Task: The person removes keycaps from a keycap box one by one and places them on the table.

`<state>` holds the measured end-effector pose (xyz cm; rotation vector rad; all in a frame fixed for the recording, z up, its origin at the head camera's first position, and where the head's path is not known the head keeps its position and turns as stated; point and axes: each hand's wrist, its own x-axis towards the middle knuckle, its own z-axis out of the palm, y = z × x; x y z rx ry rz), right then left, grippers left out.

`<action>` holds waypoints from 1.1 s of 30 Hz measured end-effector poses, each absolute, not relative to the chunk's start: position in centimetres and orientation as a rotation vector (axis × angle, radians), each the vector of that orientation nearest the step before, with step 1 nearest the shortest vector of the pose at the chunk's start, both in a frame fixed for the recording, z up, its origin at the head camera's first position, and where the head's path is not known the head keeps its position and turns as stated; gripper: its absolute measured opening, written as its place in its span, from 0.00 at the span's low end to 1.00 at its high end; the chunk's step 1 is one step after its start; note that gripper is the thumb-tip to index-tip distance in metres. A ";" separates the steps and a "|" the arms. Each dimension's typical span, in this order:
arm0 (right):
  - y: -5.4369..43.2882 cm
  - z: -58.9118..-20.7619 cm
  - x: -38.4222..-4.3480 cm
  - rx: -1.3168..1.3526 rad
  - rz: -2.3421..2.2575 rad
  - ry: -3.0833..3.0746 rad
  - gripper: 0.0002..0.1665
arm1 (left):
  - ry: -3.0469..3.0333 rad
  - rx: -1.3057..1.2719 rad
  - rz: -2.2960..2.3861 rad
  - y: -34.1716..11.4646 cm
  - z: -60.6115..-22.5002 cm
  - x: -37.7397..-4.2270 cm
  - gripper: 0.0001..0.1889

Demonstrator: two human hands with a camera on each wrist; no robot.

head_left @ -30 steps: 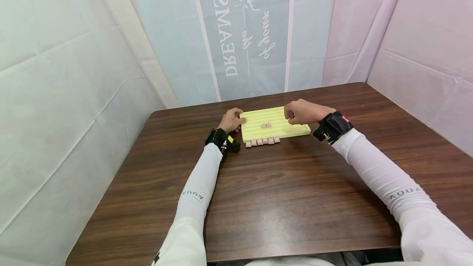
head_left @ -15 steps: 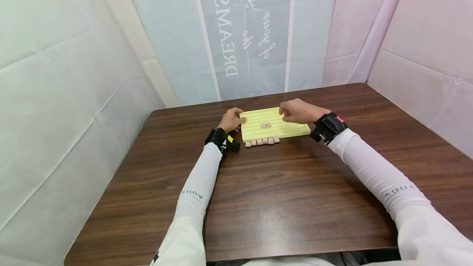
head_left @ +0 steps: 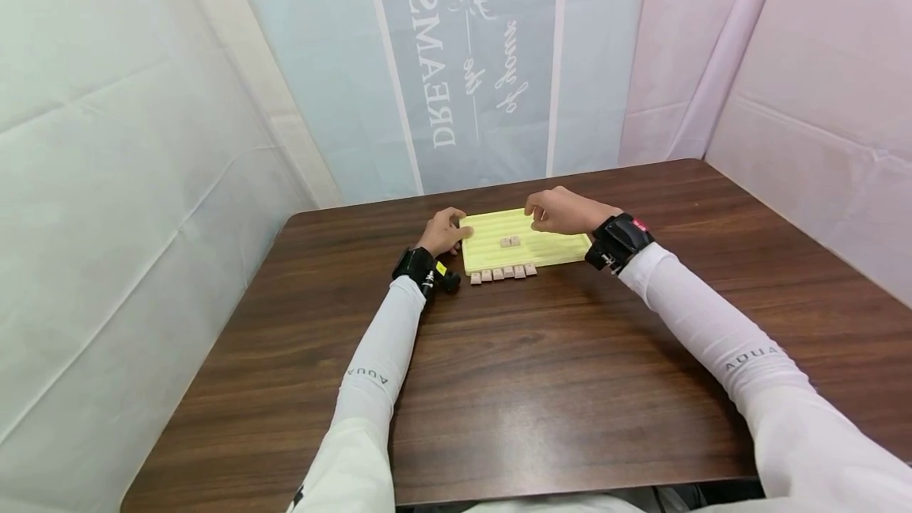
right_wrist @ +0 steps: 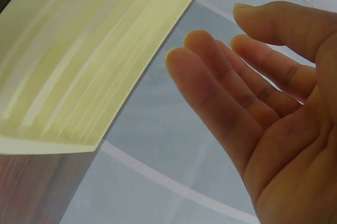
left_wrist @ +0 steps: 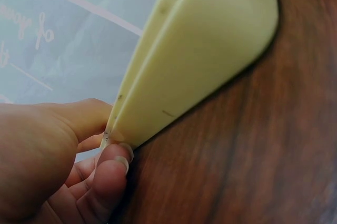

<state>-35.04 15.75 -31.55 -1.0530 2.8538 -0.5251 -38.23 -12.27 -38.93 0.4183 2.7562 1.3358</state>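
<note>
A pale yellow ridged tray (head_left: 556, 250) lies toward the back of the table. My left hand (head_left: 440, 233) pinches its left end; in the left wrist view, thumb and fingertips close on the corner of the tray (left_wrist: 200, 40). Two small beige keycap-like blocks (head_left: 510, 242) sit side by side in a groove near the tray's middle. Several similar blocks (head_left: 497, 275) line up along its front edge. Over the right back part of the tray hovers my right hand (head_left: 566, 212). The right wrist view shows its fingers (right_wrist: 210, 90) loosely bent, thumb apart, with nothing between them.
The dark wooden table (head_left: 556, 386) extends in front of the tray and to both sides. Behind it hangs a grey-blue curtain (head_left: 484, 157) with mirrored lettering. White cloth walls (head_left: 142, 180) stand at the sides. Both wrists wear black camera straps.
My right hand has moved left over the tray, from its right end toward the middle. The left hand keeps its hold, and the blocks stay in place.
</note>
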 end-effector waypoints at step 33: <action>12.4 -34.3 -36.1 -1.170 -0.442 2.796 0.18 | 2.784 0.430 1.326 -12.1 -38.3 -37.2 0.24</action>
